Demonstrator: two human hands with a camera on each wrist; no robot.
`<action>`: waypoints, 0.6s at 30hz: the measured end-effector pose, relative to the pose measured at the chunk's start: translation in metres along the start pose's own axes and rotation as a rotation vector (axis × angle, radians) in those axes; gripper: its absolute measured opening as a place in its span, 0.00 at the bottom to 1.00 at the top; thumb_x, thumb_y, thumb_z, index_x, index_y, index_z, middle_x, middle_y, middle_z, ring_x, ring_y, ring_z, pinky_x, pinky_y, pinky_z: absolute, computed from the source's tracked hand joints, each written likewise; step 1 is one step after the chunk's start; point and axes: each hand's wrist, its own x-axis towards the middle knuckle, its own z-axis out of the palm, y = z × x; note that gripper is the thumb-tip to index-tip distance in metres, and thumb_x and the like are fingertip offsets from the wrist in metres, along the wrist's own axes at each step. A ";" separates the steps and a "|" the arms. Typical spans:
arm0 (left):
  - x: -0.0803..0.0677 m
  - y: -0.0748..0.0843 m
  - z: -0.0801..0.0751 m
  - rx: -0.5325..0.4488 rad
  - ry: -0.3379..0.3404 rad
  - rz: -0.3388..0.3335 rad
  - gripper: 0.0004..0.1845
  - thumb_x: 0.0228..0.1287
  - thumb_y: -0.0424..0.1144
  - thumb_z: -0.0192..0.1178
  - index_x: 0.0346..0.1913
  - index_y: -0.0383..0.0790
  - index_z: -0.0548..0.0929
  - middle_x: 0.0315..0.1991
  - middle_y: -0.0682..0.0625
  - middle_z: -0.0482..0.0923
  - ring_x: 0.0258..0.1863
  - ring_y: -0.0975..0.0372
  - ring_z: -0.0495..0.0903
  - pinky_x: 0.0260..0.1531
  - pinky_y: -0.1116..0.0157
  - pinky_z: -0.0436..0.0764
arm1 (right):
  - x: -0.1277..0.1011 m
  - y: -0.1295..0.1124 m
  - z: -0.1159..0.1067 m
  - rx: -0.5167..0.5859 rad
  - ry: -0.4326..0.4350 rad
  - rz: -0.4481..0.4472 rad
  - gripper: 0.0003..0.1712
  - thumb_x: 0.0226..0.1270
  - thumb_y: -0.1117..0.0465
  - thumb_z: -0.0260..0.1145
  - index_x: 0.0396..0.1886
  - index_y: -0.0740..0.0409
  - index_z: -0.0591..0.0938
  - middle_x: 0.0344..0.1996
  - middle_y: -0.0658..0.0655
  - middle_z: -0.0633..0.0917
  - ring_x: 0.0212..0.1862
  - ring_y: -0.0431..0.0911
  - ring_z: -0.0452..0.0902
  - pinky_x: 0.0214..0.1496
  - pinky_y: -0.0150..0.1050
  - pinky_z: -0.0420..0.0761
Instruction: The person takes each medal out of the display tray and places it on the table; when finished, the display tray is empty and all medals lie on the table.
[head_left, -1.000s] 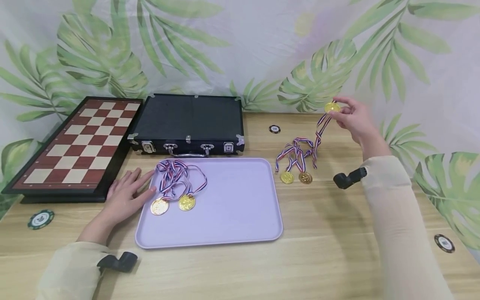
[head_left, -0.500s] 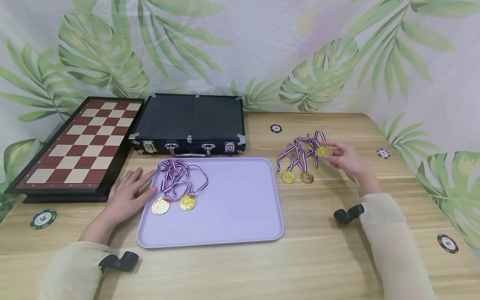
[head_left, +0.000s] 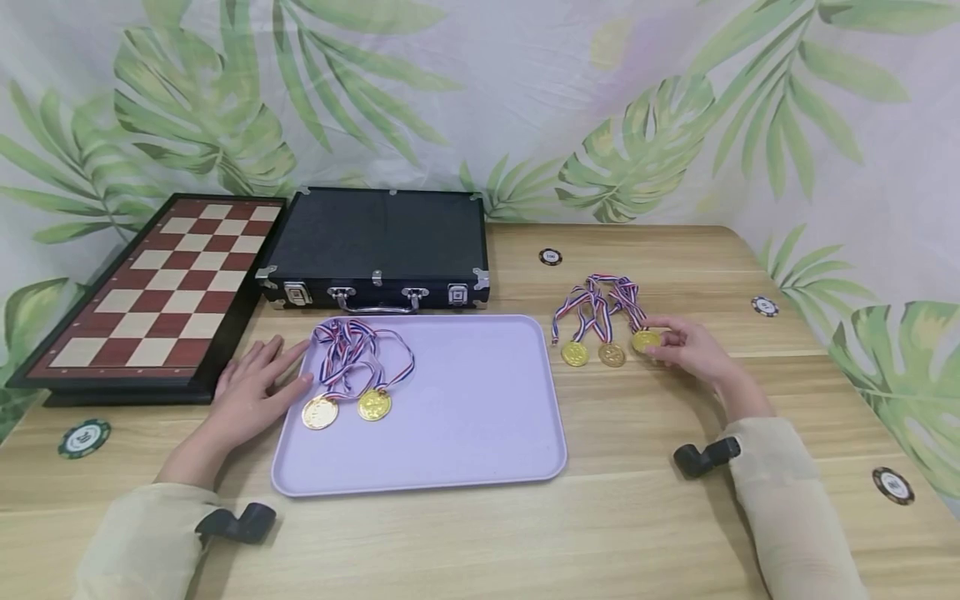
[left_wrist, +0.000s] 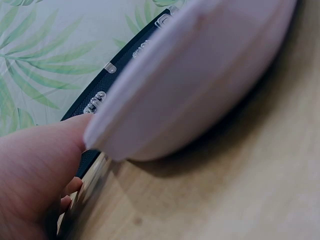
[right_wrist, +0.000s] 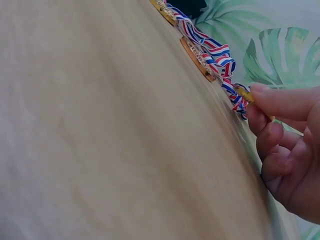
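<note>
Surface: we see a light wooden table point(head_left: 480, 542).
Back left: chessboard point(head_left: 157, 292), a black case point(head_left: 378, 242) just beside it.
Centre: lilac tray point(head_left: 465, 417) in front of the case.
Right of tray: three gold medals point(head_left: 607, 350) with striped ribbons, lying in a row.
Scattered: poker chips point(head_left: 82, 437), at the left edge, behind the medals, at far right and right front.

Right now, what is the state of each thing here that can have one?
Case: closed, lying flat.
Chessboard: lying open.
Tray: holds two medals.
Right hand: pinches a medal at the table.
Left hand: flat, touching the tray's edge.
</note>
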 end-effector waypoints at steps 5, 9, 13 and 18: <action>0.001 0.000 0.000 0.006 0.001 0.001 0.32 0.59 0.54 0.48 0.64 0.44 0.58 0.62 0.31 0.46 0.62 0.43 0.36 0.52 0.43 0.29 | 0.000 0.005 0.003 -0.103 -0.008 -0.029 0.29 0.50 0.65 0.65 0.54 0.64 0.69 0.21 0.56 0.73 0.19 0.39 0.65 0.20 0.32 0.68; 0.001 0.000 0.000 0.011 -0.004 -0.002 0.32 0.59 0.55 0.48 0.64 0.44 0.58 0.62 0.30 0.46 0.62 0.43 0.36 0.52 0.43 0.29 | 0.001 0.006 0.004 -0.147 -0.023 -0.048 0.28 0.50 0.64 0.65 0.53 0.63 0.70 0.21 0.56 0.73 0.19 0.39 0.65 0.20 0.32 0.68; 0.000 0.000 0.000 0.011 -0.007 -0.007 0.32 0.59 0.55 0.47 0.64 0.44 0.58 0.62 0.30 0.46 0.62 0.43 0.36 0.52 0.43 0.28 | 0.001 0.003 0.003 -0.207 -0.036 -0.062 0.28 0.50 0.63 0.66 0.53 0.63 0.70 0.21 0.56 0.73 0.19 0.40 0.64 0.20 0.31 0.67; 0.000 0.001 0.001 0.011 -0.003 -0.009 0.32 0.59 0.55 0.47 0.64 0.44 0.58 0.62 0.31 0.46 0.62 0.43 0.36 0.53 0.44 0.28 | 0.001 0.000 0.002 -0.248 -0.062 -0.069 0.29 0.50 0.63 0.66 0.54 0.64 0.70 0.18 0.55 0.72 0.19 0.40 0.64 0.19 0.32 0.66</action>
